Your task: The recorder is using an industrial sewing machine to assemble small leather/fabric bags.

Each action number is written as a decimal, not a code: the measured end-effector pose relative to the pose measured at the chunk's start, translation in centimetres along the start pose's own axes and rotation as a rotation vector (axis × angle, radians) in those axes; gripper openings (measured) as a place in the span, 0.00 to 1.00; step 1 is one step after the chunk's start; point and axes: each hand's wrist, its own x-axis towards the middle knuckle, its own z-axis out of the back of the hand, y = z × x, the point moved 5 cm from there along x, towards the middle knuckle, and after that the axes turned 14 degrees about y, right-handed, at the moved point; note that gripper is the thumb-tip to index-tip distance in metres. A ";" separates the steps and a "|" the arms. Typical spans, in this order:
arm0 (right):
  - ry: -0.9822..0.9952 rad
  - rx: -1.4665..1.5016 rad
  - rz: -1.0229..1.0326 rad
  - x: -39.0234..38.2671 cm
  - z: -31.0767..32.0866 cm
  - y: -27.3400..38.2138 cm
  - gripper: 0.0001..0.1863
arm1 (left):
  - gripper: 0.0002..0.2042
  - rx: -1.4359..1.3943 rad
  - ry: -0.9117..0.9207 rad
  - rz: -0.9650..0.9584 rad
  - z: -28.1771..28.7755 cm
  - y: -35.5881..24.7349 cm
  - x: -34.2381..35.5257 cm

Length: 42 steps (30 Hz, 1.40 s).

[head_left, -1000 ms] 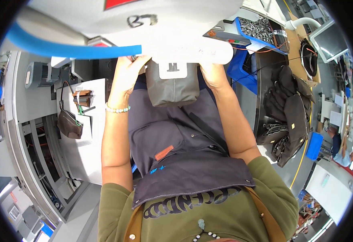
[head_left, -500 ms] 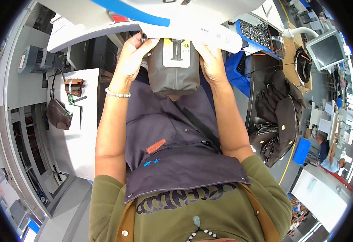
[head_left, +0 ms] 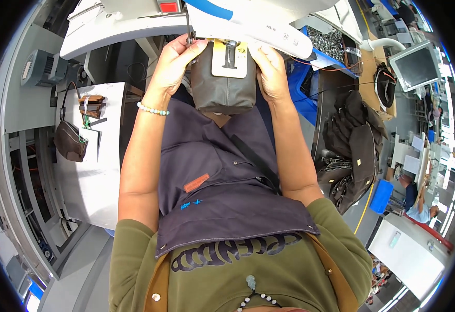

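Observation:
A dark brown leather bag (head_left: 223, 96) hangs around the working end of a white sewing machine (head_left: 269, 31). The cream plate (head_left: 229, 70) and dark presser foot (head_left: 230, 52) of the machine show at the bag's upper edge. My left hand (head_left: 178, 62) is closed on the bag's upper left edge, thumb and fingers pinching it. On the opposite side, my right hand (head_left: 270, 70) grips the upper right edge, its fingertips partly hidden below the machine arm.
Left, a small brown bag (head_left: 70, 141) and bundled brown strips (head_left: 91, 105) lie on a white table (head_left: 105, 171). Right are a blue bin of metal parts (head_left: 327, 44), a pile of dark bags (head_left: 354, 140) and a monitor (head_left: 415, 65). Other people work at the far right.
The whole view has shifted a little, so machine and bag appear slightly higher. Both hands keep their hold on the bag, which stays at nearly the same place on the machine.

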 end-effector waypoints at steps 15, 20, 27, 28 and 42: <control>-0.165 -0.520 0.092 -4.0 0.3 5.9 0.07 | 0.23 1.252 -0.049 -0.406 -9.1 -6.9 -9.3; -0.094 -0.824 0.212 -4.7 -2.2 7.9 0.07 | 0.23 1.394 0.053 -0.311 -10.8 -5.0 -12.7; -0.018 -1.006 0.350 -4.3 -4.8 9.5 0.16 | 0.10 1.187 -0.101 -0.430 -10.8 -6.5 -12.7; 0.030 -1.060 0.287 -4.1 -5.3 9.4 0.17 | 0.10 1.180 -0.124 -0.427 -10.8 -6.8 -12.4; 0.096 -1.398 0.311 -3.1 -7.8 10.8 0.22 | 0.07 1.188 -0.120 -0.376 -11.6 -6.8 -9.5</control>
